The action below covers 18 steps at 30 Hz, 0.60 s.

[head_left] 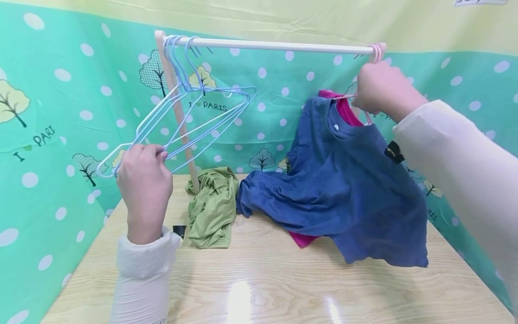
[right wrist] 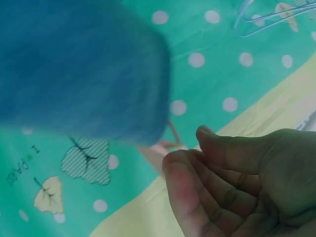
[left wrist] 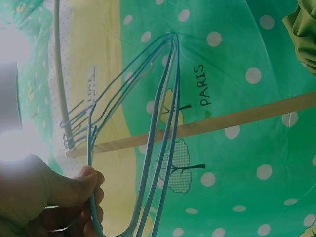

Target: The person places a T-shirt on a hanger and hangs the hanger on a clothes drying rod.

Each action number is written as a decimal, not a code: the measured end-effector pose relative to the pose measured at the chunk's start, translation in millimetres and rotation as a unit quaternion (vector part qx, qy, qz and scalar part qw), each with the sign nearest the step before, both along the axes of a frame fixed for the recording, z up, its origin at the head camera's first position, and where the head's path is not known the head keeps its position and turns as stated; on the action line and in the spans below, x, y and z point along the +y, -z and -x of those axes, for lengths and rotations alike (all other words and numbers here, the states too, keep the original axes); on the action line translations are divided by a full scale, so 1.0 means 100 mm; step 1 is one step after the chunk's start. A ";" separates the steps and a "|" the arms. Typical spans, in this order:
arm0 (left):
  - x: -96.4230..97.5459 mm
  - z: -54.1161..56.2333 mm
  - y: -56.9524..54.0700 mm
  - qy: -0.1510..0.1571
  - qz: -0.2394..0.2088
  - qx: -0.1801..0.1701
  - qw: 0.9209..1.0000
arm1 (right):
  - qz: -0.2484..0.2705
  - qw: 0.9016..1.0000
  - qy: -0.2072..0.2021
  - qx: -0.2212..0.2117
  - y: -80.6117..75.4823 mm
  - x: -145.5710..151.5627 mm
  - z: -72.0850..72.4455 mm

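My left hand (head_left: 145, 186) pinches the lower left corner of a blue wire hanger (left wrist: 92, 148) between thumb and fingers. Several blue and white hangers (head_left: 210, 135) hang bunched beside it by hooks at the left end of the white rod (head_left: 275, 45). Just below the rod's right end, my right hand (head_left: 386, 87) has its curled fingers around the neck of a pink hanger (head_left: 378, 54). A dark blue T-shirt (head_left: 360, 180) drapes from that hanger, its left part spread toward the table. Behind its collar shows a magenta garment (head_left: 349, 112), mostly hidden.
A crumpled green garment (head_left: 212, 211) lies on the wooden table (head_left: 259, 274) by the rack's left post (head_left: 178, 108). Behind the rack hangs a green and yellow dotted curtain (head_left: 263, 81). A small black piece (head_left: 179, 231) is near the left sleeve.
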<state>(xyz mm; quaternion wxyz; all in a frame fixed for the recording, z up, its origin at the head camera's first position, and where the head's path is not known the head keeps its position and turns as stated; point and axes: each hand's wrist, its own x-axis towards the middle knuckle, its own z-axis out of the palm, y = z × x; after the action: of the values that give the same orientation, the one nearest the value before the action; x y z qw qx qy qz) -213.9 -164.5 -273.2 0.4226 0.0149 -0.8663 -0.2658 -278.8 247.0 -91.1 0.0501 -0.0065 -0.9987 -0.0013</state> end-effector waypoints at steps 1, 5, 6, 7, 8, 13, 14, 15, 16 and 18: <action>0.00 0.00 0.00 0.000 -0.003 0.002 1.000 | -0.001 1.000 -0.002 0.001 -0.01 -0.03 -0.01; 0.01 0.02 0.01 -0.005 -0.017 0.011 1.000 | 0.001 1.000 -0.025 0.004 0.02 -0.20 -0.03; 0.01 0.02 0.01 -0.006 -0.020 0.015 1.000 | 0.000 1.000 -0.030 0.004 0.04 -0.25 -0.02; 0.01 0.03 0.01 -0.008 -0.022 0.020 1.000 | 0.000 0.999 -0.035 0.003 0.06 -0.29 -0.02; 0.02 0.03 0.01 -0.008 -0.025 0.024 0.999 | -0.005 0.999 -0.043 0.003 0.09 -0.34 -0.01; 0.04 0.05 0.02 -0.001 -0.041 0.054 0.998 | -0.016 0.998 -0.064 -0.002 0.22 -0.54 0.02; 0.05 0.05 0.03 0.001 -0.045 0.059 0.997 | -0.016 0.997 -0.070 -0.002 0.25 -0.58 0.02; 0.05 0.04 0.03 0.003 -0.046 0.065 0.997 | -0.015 0.997 -0.071 -0.003 0.28 -0.63 0.02; 0.05 0.04 0.03 0.005 -0.047 0.071 0.996 | -0.015 0.998 -0.068 -0.005 0.32 -0.67 0.03; 0.05 0.03 0.03 0.008 -0.047 0.080 0.996 | -0.015 0.998 -0.068 -0.003 0.39 -0.74 0.03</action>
<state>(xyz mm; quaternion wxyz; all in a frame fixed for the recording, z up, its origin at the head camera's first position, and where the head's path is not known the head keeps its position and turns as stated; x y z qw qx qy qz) -216.4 -159.8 -276.0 0.4871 0.0061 -0.8165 -0.3099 -282.3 173.2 -130.1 0.0471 0.0623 -0.9969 -0.0133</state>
